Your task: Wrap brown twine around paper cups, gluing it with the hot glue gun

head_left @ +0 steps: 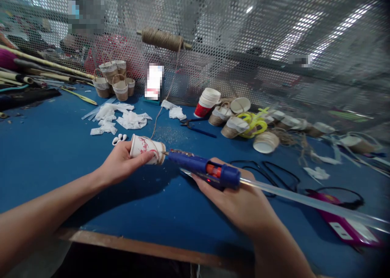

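Observation:
A white paper cup (139,145) with red print lies sideways in my left hand (124,164), thumb along its side and fingers behind it. Brown twine (156,121) runs down to the cup and circles its right end. My right hand (233,201) is wrapped round a blue hot glue gun (191,164) with a clear glue stick (289,199) sticking out of its back. The gun's nozzle is at the twined end of the cup; whether it touches cannot be made out.
A twine spool (161,39) hangs on the mesh panel. Twine-wrapped cups with handles (120,90) stand at back left, near white lace scraps (132,119). Stacked paper cups (207,102), pliers (199,130), yellow-handled scissors (257,126) and a purple power strip (344,225) lie to the right.

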Available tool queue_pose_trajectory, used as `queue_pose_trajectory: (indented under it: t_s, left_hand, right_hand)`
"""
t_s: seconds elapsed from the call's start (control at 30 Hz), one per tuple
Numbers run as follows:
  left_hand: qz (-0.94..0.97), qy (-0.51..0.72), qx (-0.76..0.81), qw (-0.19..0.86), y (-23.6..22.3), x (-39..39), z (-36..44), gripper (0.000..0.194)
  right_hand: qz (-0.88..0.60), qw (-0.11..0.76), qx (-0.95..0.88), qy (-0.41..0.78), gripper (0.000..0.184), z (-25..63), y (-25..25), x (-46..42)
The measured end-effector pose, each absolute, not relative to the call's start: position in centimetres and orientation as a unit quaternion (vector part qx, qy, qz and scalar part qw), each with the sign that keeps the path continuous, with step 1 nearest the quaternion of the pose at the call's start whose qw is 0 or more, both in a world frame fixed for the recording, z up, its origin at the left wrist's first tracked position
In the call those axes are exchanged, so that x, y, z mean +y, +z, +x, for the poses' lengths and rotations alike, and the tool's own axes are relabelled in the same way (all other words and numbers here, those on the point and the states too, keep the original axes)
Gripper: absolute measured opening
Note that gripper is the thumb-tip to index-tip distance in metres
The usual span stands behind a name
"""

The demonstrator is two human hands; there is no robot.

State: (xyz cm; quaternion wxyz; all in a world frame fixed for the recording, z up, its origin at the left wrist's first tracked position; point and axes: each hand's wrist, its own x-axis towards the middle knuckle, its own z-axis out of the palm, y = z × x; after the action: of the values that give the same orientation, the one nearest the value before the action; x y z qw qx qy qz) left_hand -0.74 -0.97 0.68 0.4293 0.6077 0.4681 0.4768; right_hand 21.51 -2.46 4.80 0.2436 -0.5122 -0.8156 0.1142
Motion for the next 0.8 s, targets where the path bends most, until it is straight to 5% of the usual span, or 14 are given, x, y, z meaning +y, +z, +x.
queue_pose_trajectory:
  t_s: [0.8]
  left_hand:
    - [0.506,0.499,0.493,0.502,0.37,-0.64,-0.66,0.021]
  right_hand:
    - [-0.487,0.21,-0.841,0.108,0.013,21.44,5.13,-2.66]
